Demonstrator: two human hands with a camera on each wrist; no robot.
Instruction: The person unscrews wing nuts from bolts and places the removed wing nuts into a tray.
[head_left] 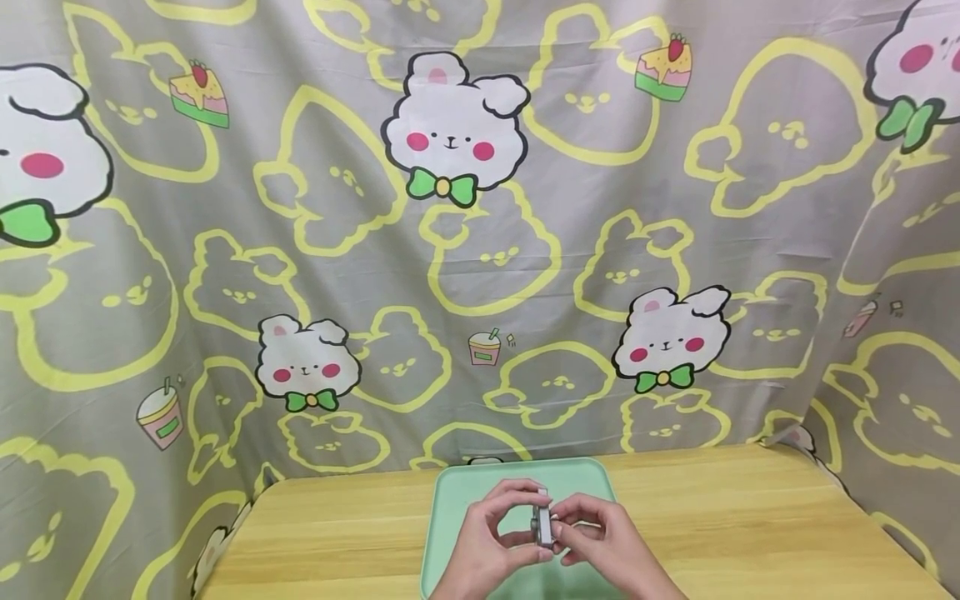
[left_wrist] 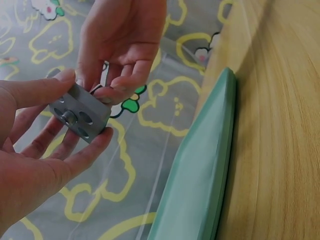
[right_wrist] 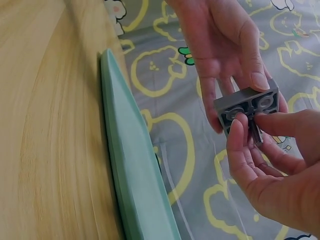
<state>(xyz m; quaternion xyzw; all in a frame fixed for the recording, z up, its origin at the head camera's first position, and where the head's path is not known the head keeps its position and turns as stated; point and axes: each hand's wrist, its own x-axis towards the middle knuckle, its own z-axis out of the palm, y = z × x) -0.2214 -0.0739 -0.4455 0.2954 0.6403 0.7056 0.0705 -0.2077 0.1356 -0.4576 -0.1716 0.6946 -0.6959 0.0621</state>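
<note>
A small grey block (head_left: 545, 525) is held up over the green tray. My left hand (head_left: 483, 537) grips it by its edges between thumb and fingers. In the left wrist view, the block (left_wrist: 82, 112) shows a face with round holes and a short metal stud in the middle. The right wrist view shows its other, hollowed face and a threaded screw (right_wrist: 257, 134) sticking out. My right hand (head_left: 607, 537) is at that face, thumb and fingertip pinching the screw near its base. Those fingertips partly hide where the screw enters the block.
The shallow green tray (head_left: 461, 500) lies under both hands on a wooden table (head_left: 337, 533). Behind and at both sides hangs a grey curtain (head_left: 465, 333) with cartoon animal prints, meeting the table's far edge.
</note>
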